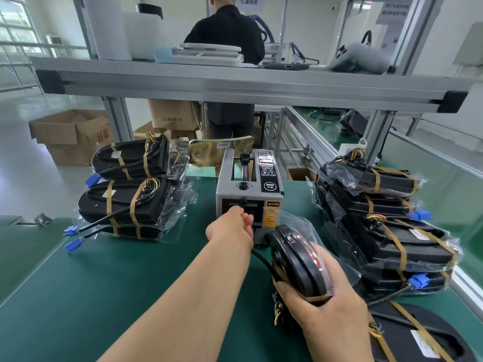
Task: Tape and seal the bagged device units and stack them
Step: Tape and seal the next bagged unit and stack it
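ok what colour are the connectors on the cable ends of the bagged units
Blue connectors, seen best in the head view.

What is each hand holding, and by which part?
The right hand grips the bagged device unit by its near end. The left hand is at the outlet of the tape dispenser; whether it pinches tape is hidden.

left hand [231,227]: bare | right hand [329,301]: bare | forearms [190,301]: both bare up to frame edge

A green bench mat [104,296] under an aluminium shelf [235,84], windows [15,30] left, glossy floor [31,165].
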{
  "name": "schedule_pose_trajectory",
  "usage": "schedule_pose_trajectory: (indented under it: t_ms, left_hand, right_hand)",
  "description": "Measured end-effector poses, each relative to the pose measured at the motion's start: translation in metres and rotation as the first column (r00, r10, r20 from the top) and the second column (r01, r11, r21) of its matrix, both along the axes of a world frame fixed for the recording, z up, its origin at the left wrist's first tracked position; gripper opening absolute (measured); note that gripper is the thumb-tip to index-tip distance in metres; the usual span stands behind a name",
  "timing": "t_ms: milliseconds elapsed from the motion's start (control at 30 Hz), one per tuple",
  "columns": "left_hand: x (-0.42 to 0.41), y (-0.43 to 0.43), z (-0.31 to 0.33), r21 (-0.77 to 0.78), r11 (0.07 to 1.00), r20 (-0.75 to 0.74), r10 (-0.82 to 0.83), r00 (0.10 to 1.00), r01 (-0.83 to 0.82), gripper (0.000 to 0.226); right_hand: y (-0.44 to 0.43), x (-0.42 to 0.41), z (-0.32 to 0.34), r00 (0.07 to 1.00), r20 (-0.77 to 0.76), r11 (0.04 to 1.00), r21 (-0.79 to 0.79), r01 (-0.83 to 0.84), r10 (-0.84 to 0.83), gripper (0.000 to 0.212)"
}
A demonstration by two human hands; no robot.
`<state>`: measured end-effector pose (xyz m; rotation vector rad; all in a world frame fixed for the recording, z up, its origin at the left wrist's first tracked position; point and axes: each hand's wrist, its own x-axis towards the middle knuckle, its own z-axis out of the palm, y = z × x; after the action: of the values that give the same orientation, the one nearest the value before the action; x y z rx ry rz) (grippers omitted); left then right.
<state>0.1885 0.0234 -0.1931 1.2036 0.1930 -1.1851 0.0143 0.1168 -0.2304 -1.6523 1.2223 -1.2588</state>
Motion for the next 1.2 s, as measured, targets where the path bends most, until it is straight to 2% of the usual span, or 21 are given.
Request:
schedule_pose_trajectory:
  t_ms: [100,233,400,533,700,800,967,1067,1200]
  left_hand:
    - [-0.002,0.002,0.0,0.008,0.999,0.045,0.039,0.998,-0.039,0.013]
    - [0.004,0.017,-0.009,-0.038,0.999,0.105,-0.011,0.994,0.016,0.017]
    - [0.013,0.018,-0.01,-0.02,0.989,0.082,-0.146,0.986,0.148,0.017]
    - [0.012,0.006,-0.01,-0.006,0.987,0.065,-0.159,0.985,0.159,0.019]
    - [0.01,-0.004,-0.007,0.01,0.99,0.03,-0.14,0.99,0.139,0.021]
    - [0.005,-0.006,-0.002,0.002,0.998,-0.002,-0.064,0.998,0.064,0.008]
    - [-0.003,-0.004,-0.004,-0.02,0.998,-0.015,0.064,0.998,-0.065,0.007]
    - [-0.003,0.007,-0.003,-0.075,0.997,0.053,0.018,0.998,-0.014,0.014]
    - [-0.002,0.042,0.004,-0.21,0.965,0.186,-0.119,0.975,0.158,0.021]
  right_hand:
    - [0.001,-0.001,0.002,1.0,0.016,1.0,0.02,-0.018,0.017,0.072]
    - [0.003,-0.004,0.004,0.999,0.015,1.0,-0.005,-0.031,0.031,0.071]
    - [0.004,-0.002,0.007,1.0,0.016,0.999,-0.024,-0.027,0.027,0.076]
    - [0.003,-0.001,0.007,1.0,0.008,0.999,-0.039,-0.03,0.03,0.08]
    - [0.0,-0.002,0.005,0.999,-0.008,0.998,-0.055,-0.038,0.038,0.08]
    - [-0.001,-0.002,0.004,0.999,-0.003,0.997,-0.066,-0.04,0.04,0.078]
    - [-0.002,-0.003,0.002,0.999,0.017,0.997,-0.053,-0.05,0.051,0.076]
    - [-0.002,-0.003,0.003,0.999,-0.006,0.998,-0.053,-0.044,0.044,0.076]
    - [-0.001,-0.005,0.005,0.999,-0.005,0.997,-0.072,-0.04,0.04,0.079]
